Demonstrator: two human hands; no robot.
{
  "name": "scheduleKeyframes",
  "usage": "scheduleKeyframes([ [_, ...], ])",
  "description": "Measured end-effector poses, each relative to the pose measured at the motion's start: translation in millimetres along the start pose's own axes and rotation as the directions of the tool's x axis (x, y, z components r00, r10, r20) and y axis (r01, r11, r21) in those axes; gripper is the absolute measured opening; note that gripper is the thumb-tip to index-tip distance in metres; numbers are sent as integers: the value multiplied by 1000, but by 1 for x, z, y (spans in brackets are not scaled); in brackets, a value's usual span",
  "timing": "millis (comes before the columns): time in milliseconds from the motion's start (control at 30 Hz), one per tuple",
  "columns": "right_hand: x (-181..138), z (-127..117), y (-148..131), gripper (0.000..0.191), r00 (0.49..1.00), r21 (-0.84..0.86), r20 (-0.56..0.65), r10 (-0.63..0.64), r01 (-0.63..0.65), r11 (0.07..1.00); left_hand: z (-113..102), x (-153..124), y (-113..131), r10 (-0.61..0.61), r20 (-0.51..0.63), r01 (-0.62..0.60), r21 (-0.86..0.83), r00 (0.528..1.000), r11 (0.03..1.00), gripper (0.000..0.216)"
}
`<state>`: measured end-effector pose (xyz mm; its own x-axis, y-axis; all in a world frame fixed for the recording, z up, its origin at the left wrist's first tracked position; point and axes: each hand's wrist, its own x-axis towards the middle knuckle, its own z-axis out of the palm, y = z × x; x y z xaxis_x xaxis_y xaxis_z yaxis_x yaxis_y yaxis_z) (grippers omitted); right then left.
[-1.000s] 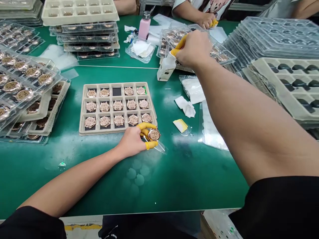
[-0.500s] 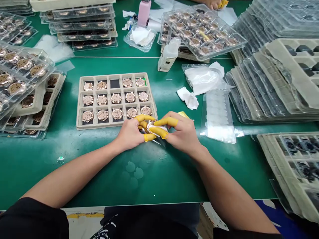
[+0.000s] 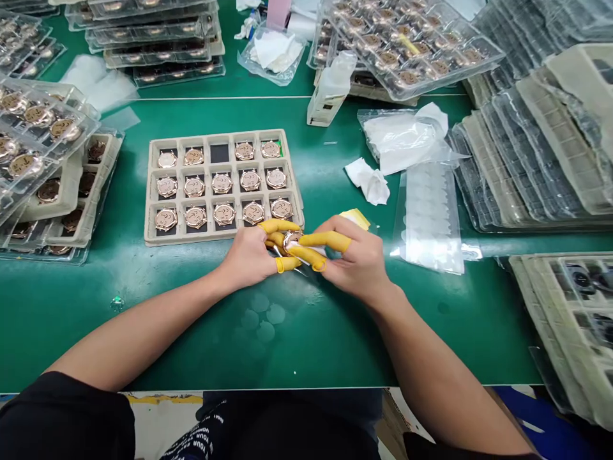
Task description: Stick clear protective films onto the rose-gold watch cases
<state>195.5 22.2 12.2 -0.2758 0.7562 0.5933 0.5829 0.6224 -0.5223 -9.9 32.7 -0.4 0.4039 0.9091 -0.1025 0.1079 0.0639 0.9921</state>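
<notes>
The watch case lies directly between the two hands, right of the left hand and left of the right hand, just beyond the near right corner of the tray. The left grip is closed around it, so this hand bears the case and is also the nearer one to the tray; whether its fingers touch the tray rim cannot be told. The right grip is narrow, pinching a white wipe against the case from the right. The case looks tilted, its round body partly covered by fingers, so no long axis can be read.

Seen from the grip, the tray spreads away to the far left over the green surface. Its dark-lined compartment, the middle one of the far row, lies far and left of the held case, two full rows beyond the near rim
</notes>
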Motion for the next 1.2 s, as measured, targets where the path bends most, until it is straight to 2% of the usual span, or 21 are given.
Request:
scheduleKeyframes([
  [133,-2,3,-1,7,996,-64,-58,68,-71,995,-1,0,-1,12,-33,-11,14,999,1000,56],
  [233,-4,3,-3,4,1000,6,-9,20,-20,1000,-1,-1,-1,10,-10,-9,27,1000,1000,56],
  [367,-7,5,-6,4,995,-25,-65,79,-81,996,-1,-3,-1,27,-3,-27,53,1000,998,55],
  [500,-7,10,-4,8,998,-12,-28,57,-58,998,-1,-3,-3,28,-19,-27,53,999,998,54],
  [600,-4,12,4,18,982,-112,-82,168,-177,978,0,-3,-4,32,-39,-31,5,999,999,55],
  [700,-3,-1,16,16,949,-241,-142,281,-308,920,1,-3,-4,38,-85,-40,-29,996,999,56],
  [767,-4,-15,20,20,949,-212,-54,311,-316,925,2,-3,-3,44,-108,-47,-26,993,999,55],
  [867,-6,-30,17,37,924,-42,214,317,-315,948,1,-4,-2,58,-133,-61,-17,989,998,56],
  [933,-7,-31,13,31,900,19,311,306,-328,944,1,-5,-1,85,-130,-86,1,988,996,56],
  [1000,-6,-28,11,23,894,34,324,310,-338,940,0,-5,0,111,-129,-109,21,985,994,54],
  [1200,-1,-24,14,14,857,137,369,360,-433,891,-2,-5,3,127,-112,-118,88,986,989,53],
])
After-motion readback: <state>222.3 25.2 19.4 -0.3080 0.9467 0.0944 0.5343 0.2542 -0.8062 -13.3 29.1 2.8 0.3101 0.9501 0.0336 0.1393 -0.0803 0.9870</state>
